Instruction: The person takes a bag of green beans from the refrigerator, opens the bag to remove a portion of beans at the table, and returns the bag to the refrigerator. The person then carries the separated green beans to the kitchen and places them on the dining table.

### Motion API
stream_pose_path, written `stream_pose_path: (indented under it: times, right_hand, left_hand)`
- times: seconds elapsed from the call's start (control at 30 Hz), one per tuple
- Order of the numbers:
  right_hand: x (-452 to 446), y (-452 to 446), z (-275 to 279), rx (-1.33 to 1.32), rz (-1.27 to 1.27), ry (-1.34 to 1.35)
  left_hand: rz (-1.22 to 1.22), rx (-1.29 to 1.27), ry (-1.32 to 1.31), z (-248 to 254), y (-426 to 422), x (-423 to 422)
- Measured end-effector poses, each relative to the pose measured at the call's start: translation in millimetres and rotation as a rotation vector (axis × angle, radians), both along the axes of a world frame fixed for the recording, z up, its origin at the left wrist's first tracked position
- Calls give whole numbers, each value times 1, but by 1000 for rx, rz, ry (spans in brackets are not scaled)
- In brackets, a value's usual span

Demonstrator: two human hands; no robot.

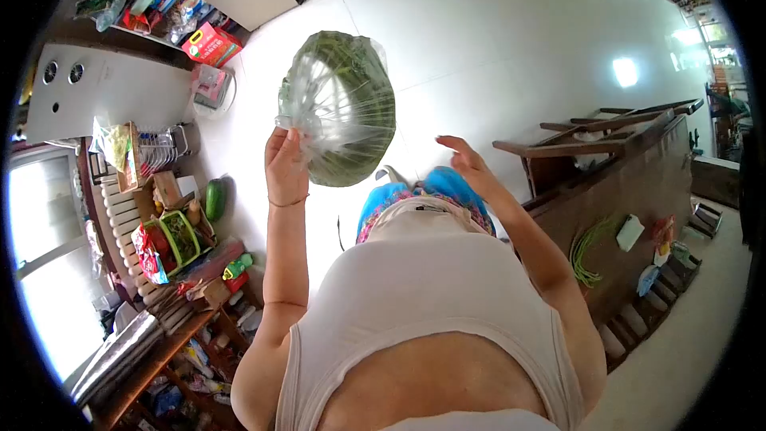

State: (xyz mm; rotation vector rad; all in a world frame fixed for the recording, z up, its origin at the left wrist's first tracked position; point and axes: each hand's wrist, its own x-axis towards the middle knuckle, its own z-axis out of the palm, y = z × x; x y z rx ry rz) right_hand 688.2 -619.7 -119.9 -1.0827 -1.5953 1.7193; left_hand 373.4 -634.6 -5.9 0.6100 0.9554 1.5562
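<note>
- Biggest thing here is the pale, shiny floor [495, 48], which runs under everything, so a dropped load would land on something hard, I reckon.
- Dark wooden tabletop [638, 191] is over on the right, with a wooden chair [558, 149] at its far side, so I'd give that corner some room on any swing.
- Main item: a clear plastic bag [339, 108] full of long green stuff curled round in a ring. It's held up on the far left of the body, above the floor and well apart from the tabletop. The pale middle could be floor showing through or just glare, can't tell.
- Loose green strands [589, 254] lie on the tabletop, right side.
- Left hand [286, 161]: grip is pinched together, clamped on the bag.
- Right hand [467, 161]: fingers apart, nothing in them, near the bag but not touching. IMO a palm under the load would take the strain off.
- Smallest bit, the gathered neck [307, 124]: keep it bunched tight, since thin plastic probably slips or stretches.
</note>
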Motion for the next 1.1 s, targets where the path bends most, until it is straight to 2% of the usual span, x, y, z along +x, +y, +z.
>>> stream_pose_path:
  times: [0.03,0.1,0.13,0.17,0.23,0.3,0.33,0.43,0.5,0.57,0.63,0.7,0.77,0.87,0.9,1.03,1.07,1.1]
  right_hand:
    - [-15,15,7,-21,55,56]
    - [-54,51,82,-48,145,103]
    - [-85,92,94,-108,163,159]
    - [-97,106,81,-251,103,197]
    - [-120,129,73,-447,119,571]
    - [-135,144,62,-525,68,562]
    - [-140,157,76,-513,51,535]
    - [-163,202,61,-441,-22,519]
    - [-174,229,84,-453,-15,584]
    - [-178,247,103,-521,-17,556]
    - [-189,279,118,-531,-7,532]
    - [-209,315,119,-500,43,596]
    - [-232,342,139,-492,115,597]
    - [-283,392,140,-420,177,525]
    - [-306,414,137,-402,194,494]
    - [-392,496,98,-401,168,399]
    - [-411,513,101,-392,123,389]
    - [-429,532,97,-446,128,403]
  left_hand:
    - [19,5,-57,-1,6,-6]
    - [63,26,-206,52,21,-34]
    - [96,58,-226,70,50,-48]
    - [63,81,-256,60,58,-49]
    - [4,112,-311,42,67,-47]
    - [72,83,-264,24,75,-42]
    - [108,80,-243,30,88,-45]
    - [212,1,40,59,123,-53]
    - [243,33,182,53,148,-69]
    - [263,-51,660,57,156,-83]
    - [516,132,1136,70,176,-90]
    - [678,182,1333,81,200,-97]
    - [872,164,1232,73,231,-112]
    - [738,29,701,24,278,-162]
    - [684,31,626,9,299,-181]
    - [470,-141,670,-61,373,-269]
    - [506,-69,654,-66,395,-286]
    - [434,-157,428,-48,413,-301]
